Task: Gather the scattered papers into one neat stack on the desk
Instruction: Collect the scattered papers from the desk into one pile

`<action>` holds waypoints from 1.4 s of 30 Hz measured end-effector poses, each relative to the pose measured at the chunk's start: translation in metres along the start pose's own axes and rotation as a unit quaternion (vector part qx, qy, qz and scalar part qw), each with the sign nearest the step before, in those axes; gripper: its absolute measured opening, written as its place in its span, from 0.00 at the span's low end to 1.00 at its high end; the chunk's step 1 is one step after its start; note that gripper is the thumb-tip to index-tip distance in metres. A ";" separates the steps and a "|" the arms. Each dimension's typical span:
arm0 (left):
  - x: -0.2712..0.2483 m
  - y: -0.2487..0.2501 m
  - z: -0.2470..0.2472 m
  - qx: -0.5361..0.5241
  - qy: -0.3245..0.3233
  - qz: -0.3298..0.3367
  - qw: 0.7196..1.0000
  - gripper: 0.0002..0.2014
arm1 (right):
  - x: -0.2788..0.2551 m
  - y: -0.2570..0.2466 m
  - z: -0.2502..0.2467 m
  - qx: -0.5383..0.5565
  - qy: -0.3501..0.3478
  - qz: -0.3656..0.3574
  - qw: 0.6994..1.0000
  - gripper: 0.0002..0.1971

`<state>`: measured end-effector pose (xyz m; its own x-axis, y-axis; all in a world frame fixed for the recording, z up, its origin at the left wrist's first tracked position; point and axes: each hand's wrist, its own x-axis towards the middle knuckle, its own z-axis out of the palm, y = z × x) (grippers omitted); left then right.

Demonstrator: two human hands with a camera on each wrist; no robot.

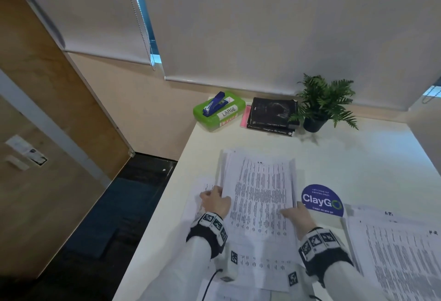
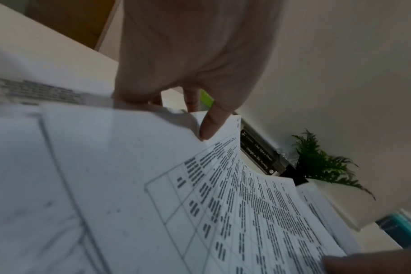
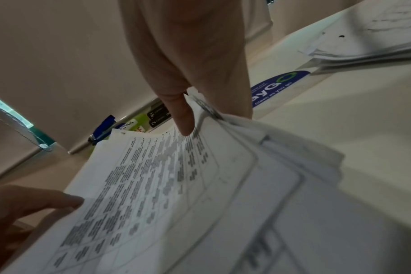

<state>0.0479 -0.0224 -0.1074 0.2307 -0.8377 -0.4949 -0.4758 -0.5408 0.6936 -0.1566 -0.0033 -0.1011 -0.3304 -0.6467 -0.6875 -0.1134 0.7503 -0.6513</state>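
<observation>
Between the two hands, a bundle of printed papers lies on the white desk, its long axis running from the person toward the far wall, heading at the far end. Left hand grips the bundle's left edge, thumb on top and fingers curled beneath; right hand pinches the right edge likewise, bowing the sheets upward. More loose papers lie well right of the right fingers, beyond a blue round sticker.

office | desk | stapler | books | roller blinds
</observation>
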 end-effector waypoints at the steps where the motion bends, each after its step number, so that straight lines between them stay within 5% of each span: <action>1: 0.000 0.000 0.002 0.001 0.001 0.033 0.999 0.14 | 0.001 0.003 -0.001 0.020 0.003 0.006 1.000 0.36; 6: -0.028 0.012 0.012 0.088 0.050 0.196 0.975 0.10 | 0.007 0.019 -0.008 0.052 0.025 -0.001 0.998 0.32; 10: -0.062 0.019 0.008 -0.002 -0.001 0.283 0.959 0.24 | 0.002 0.030 -0.021 0.099 0.031 0.004 0.995 0.26; 12: -0.066 0.019 -0.006 -0.083 -0.030 0.245 0.965 0.28 | 0.000 0.035 -0.027 0.111 0.027 0.001 0.993 0.35; 17: -0.053 -0.013 -0.051 -0.180 -0.109 0.099 0.973 0.17 | -0.028 0.041 -0.027 0.131 -0.023 -0.045 0.990 0.40; 21: -0.050 -0.059 -0.066 0.041 -0.029 0.006 0.999 0.20 | -0.058 0.062 0.004 0.050 -0.081 -0.031 0.995 0.27; 23: -0.053 -0.077 -0.063 0.201 -0.004 -0.048 0.978 0.28 | -0.064 0.075 0.021 0.017 -0.037 -0.025 0.999 0.23; 26: -0.054 -0.087 -0.058 0.213 0.054 -0.105 0.970 0.31 | -0.069 0.088 0.032 -0.067 0.068 -0.023 0.995 0.24; 35: -0.051 -0.077 -0.058 0.136 0.023 -0.135 0.981 0.37 | -0.080 0.084 0.053 0.002 0.020 0.052 0.998 0.36; 42: -0.061 -0.073 -0.054 0.159 0.033 -0.094 0.982 0.29 | -0.086 0.074 0.051 -0.089 0.033 0.060 0.994 0.29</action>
<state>0.1142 0.0640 -0.0996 0.3890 -0.7335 -0.5574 -0.6576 -0.6448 0.3897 -0.0890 0.1008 -0.1070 -0.4111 -0.5453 -0.7305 -0.2311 0.8375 -0.4951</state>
